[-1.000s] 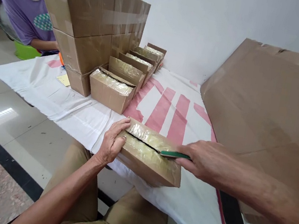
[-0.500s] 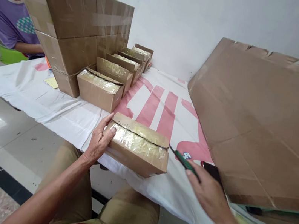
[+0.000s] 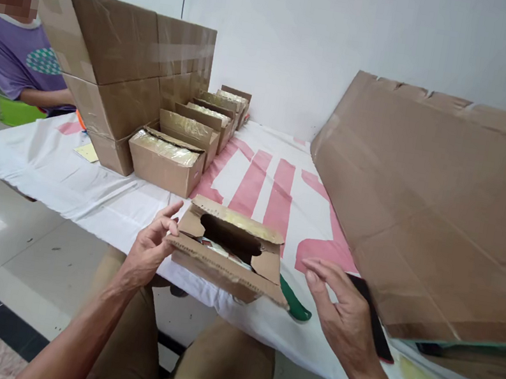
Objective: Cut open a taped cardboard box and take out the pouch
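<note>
A small cardboard box [image 3: 214, 273] stands at the table's front edge, its top flaps parted and its tape split. Through the gap between the flaps shows a dark opening, with some pale printed material inside that I cannot make out. My left hand [image 3: 151, 247] grips the left end of the front flap between thumb and fingers. My right hand [image 3: 342, 311] is off the box's right side, fingers stretched out, holding nothing. Between it and the box lies a green-handled knife [image 3: 296, 301], its other end hidden by the box.
Several similar small boxes [image 3: 165, 162] line up toward the wall, beside a tall stack of taped cartons [image 3: 111, 49]. A large cardboard sheet [image 3: 433, 213] leans at right, near a dark flat object [image 3: 371, 319]. A person in a purple shirt [image 3: 8, 55] sits at left.
The right hand has let go of the knife, which now lies beside the box. The box's taped top has come open, and my left hand has shifted to the front flap.
</note>
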`<state>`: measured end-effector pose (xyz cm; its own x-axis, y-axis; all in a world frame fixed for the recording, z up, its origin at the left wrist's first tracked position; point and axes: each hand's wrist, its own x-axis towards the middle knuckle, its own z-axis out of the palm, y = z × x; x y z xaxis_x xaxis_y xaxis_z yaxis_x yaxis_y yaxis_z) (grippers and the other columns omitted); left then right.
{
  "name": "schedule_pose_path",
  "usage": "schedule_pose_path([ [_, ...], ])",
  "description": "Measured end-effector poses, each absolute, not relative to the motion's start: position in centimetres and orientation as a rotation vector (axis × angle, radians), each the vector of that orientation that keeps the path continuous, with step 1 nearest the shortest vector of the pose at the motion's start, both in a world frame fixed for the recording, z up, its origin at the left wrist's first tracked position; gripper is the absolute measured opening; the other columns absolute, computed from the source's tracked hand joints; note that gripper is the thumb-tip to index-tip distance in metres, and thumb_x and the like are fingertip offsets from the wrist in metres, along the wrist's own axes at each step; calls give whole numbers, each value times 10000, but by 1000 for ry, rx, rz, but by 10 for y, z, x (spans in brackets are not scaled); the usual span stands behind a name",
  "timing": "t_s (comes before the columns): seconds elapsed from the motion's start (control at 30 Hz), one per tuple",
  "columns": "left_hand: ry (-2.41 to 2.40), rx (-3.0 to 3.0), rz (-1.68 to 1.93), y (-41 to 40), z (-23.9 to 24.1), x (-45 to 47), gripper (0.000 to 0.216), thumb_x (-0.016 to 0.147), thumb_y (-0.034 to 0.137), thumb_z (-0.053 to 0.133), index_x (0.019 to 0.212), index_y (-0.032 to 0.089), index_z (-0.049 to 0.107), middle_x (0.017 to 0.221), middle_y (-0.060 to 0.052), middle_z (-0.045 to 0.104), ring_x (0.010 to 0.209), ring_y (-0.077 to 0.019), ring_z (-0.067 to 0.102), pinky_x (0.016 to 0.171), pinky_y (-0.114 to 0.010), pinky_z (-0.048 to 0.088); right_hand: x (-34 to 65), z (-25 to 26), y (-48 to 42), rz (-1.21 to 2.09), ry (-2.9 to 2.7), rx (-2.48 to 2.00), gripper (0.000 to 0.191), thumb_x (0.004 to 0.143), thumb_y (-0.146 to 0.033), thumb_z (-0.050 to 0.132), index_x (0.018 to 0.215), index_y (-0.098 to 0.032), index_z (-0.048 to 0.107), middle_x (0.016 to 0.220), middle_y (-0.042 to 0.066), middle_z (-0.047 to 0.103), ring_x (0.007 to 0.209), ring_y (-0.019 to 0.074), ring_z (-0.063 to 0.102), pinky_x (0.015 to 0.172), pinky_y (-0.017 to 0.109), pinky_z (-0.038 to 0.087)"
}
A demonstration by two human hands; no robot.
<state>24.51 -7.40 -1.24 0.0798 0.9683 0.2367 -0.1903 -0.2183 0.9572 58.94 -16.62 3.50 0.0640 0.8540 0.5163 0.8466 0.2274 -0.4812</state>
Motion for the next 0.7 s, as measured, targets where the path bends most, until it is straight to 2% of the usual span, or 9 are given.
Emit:
schedule_pose_path([
  [0.1,907,1401,1359,-79,-17,235,403,744,525,835,712,194,608,1641,-143,400,1465,-389,432,1169,-530,387,563,63,-160,-55,-1830,-1485,204,1000,-334,545,1067,-270,727,1126,66,734,1070,240,687,944,395,530],
  [0.23,930,1465,1339,-83,-23,227,372,787,544,792,745,203,652,1612,-153,429,1448,-383,453,1127,-554,442,534,74,-131,-134,-2079,-1537,298,927,-338,601,1190,-234,695,1294,126,694,1168,316,642,961,475,491],
  [0.3,941,1473,1341,-82,-25,226,349,803,527,781,753,202,665,1590,-161,451,1447,-378,457,1117,-548,456,528,76,-113,-94,-2124,-1610,293,906,-320,600,1164,-219,696,1222,125,734,1098,317,669,930,465,485],
  [0.4,931,1462,1353,-82,-25,228,329,819,499,773,741,198,664,1558,-167,484,1423,-368,490,1127,-549,446,531,83,-87,71,-2034,-1690,219,946,-325,534,1037,-222,705,991,68,786,910,256,707,835,388,489],
  [0.5,909,1431,1352,-83,-23,232,322,824,476,775,736,193,651,1543,-170,501,1392,-357,526,1112,-544,458,538,90,-66,149,-1941,-1788,253,968,-367,505,1036,-224,703,969,53,781,881,241,699,772,354,479],
  [0.63,894,1391,1350,-85,-20,235,324,827,471,773,745,184,646,1530,-185,510,1363,-349,556,1085,-528,483,536,88,-42,-227,-2033,-1972,306,900,-312,604,1153,-173,707,1153,143,734,1058,322,641,857,420,449],
  [0.7,894,1391,1345,-86,-19,234,318,830,471,769,756,184,656,1514,-189,525,1352,-345,568,1080,-518,488,531,85,-31,-354,-2163,-2009,294,887,-247,599,1134,-152,728,1203,179,708,1106,343,614,875,435,429],
])
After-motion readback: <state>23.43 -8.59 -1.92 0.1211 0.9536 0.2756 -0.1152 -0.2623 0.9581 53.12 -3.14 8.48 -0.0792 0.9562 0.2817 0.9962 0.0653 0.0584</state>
